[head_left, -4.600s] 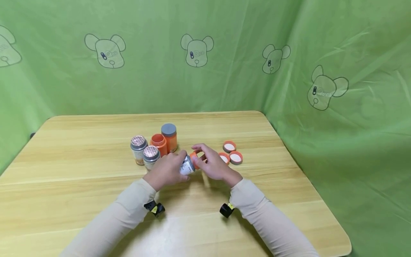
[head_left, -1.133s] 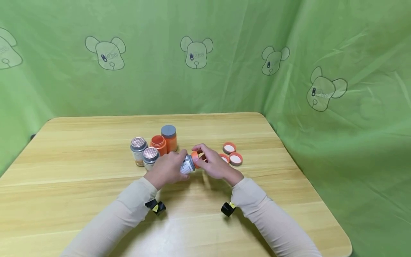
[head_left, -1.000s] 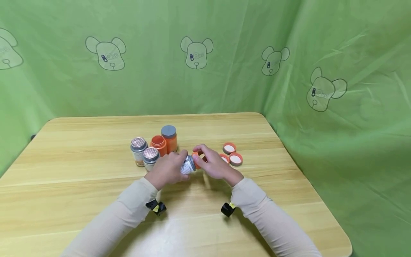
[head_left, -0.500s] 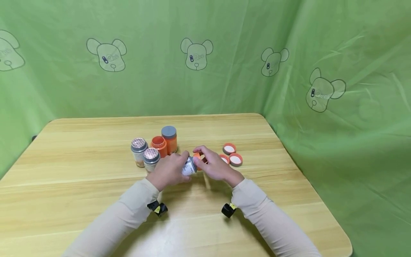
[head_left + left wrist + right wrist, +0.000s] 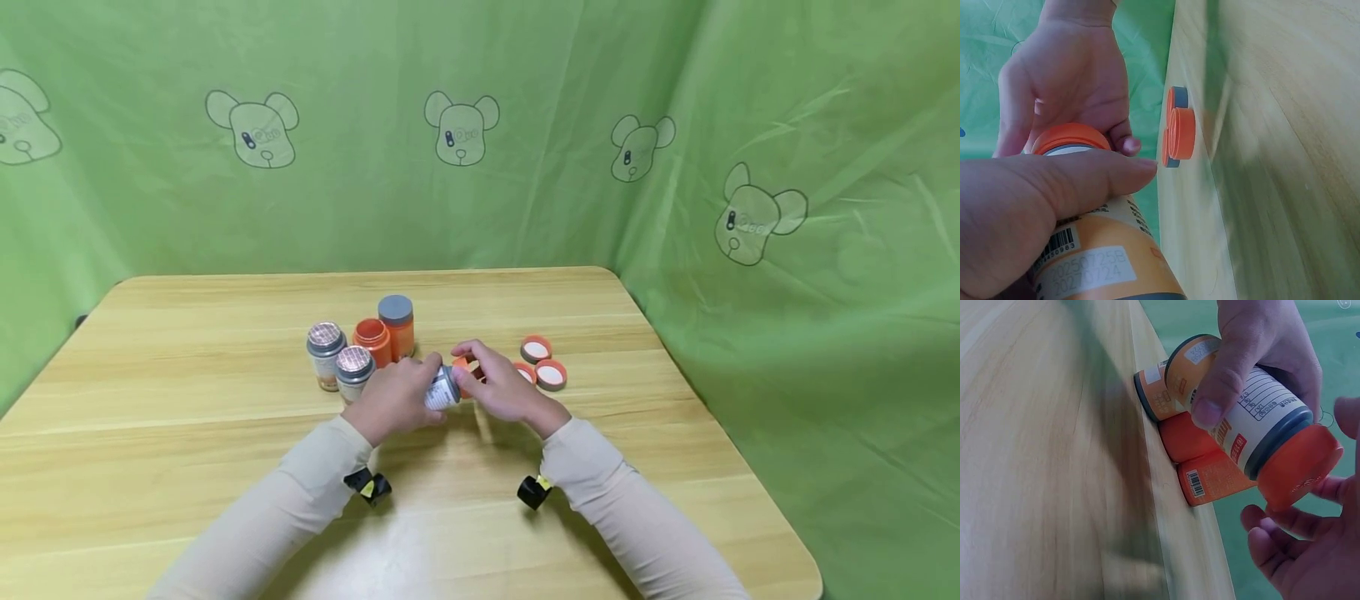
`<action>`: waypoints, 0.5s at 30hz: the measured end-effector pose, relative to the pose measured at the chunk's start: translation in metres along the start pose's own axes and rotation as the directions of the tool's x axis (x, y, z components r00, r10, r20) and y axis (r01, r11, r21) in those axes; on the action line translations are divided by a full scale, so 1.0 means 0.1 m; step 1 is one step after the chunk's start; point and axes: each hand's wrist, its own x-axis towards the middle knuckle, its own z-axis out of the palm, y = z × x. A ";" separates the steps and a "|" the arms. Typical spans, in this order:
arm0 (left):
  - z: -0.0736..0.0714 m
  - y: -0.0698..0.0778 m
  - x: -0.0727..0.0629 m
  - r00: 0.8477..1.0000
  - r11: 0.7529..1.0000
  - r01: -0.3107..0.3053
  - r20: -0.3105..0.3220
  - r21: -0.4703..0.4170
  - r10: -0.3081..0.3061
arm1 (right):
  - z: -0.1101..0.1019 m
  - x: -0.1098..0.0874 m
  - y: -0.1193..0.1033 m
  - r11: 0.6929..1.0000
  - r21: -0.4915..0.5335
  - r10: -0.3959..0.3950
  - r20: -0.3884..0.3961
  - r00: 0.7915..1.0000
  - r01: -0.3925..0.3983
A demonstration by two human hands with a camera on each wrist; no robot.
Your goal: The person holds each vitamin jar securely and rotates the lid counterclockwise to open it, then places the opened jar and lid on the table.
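My left hand (image 5: 397,396) grips a supplement jar (image 5: 441,390) round its body, tilted with its mouth toward the right. The jar (image 5: 1260,403) has a printed white and orange label and a grey neck; the left thumb lies across it in the left wrist view. My right hand (image 5: 502,383) holds an orange cap (image 5: 1300,465) at the jar's mouth, fingers curved round its edge. In the left wrist view the cap (image 5: 1072,134) sits at the top of the jar, partly behind the left thumb.
Left of the hands stand two foil-sealed jars (image 5: 326,354) (image 5: 354,367), an uncapped orange jar (image 5: 372,340) and an orange jar with a grey lid (image 5: 396,321). Three upturned lids (image 5: 551,375) lie right of the right hand on the wooden table (image 5: 187,400). Green cloth (image 5: 360,192) hangs behind.
The jar and both hands have shifted slightly right in the head view, while the right fingers changed position a little round the cap. The standing jars and loose lids remain in place.
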 end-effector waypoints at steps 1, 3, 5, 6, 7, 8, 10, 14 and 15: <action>0.00 0.00 0.00 1.000 1.000 -0.002 -0.001 -0.001 0.001 | 0.00 0.00 0.00 1.000 -0.007 0.006 -0.002 1.000 -0.006; 0.00 0.00 0.00 1.000 1.000 -0.003 -0.001 0.000 0.003 | 0.01 0.01 0.00 1.000 -0.015 0.013 -0.002 1.000 -0.013; 0.00 -0.01 0.00 1.000 1.000 -0.003 0.003 0.002 0.003 | 0.01 0.01 0.00 1.000 -0.012 0.019 0.003 1.000 -0.019; 0.00 -0.01 0.00 1.000 1.000 -0.001 0.004 0.001 0.001 | 0.01 0.01 0.00 1.000 -0.007 0.022 0.007 1.000 -0.021; 0.00 -0.01 0.00 1.000 1.000 0.001 0.006 0.002 -0.001 | 0.01 0.01 0.00 1.000 -0.002 0.023 0.011 1.000 -0.023; 0.00 -0.01 0.00 1.000 1.000 0.002 0.007 0.001 -0.002 | 0.01 0.01 0.01 1.000 0.003 0.023 0.013 1.000 -0.023; 0.00 -0.01 0.01 1.000 1.000 0.005 0.009 0.001 -0.005 | 0.01 0.01 0.01 1.000 0.013 0.023 0.014 1.000 -0.023; 0.00 -0.02 0.01 1.000 1.000 0.009 0.010 -0.005 -0.009 | 0.01 0.01 0.00 0.999 0.033 0.014 0.013 1.000 -0.015; 0.00 -0.02 0.01 1.000 1.000 0.011 0.012 -0.006 -0.011 | 0.01 0.01 0.00 0.999 0.041 0.013 0.013 1.000 -0.014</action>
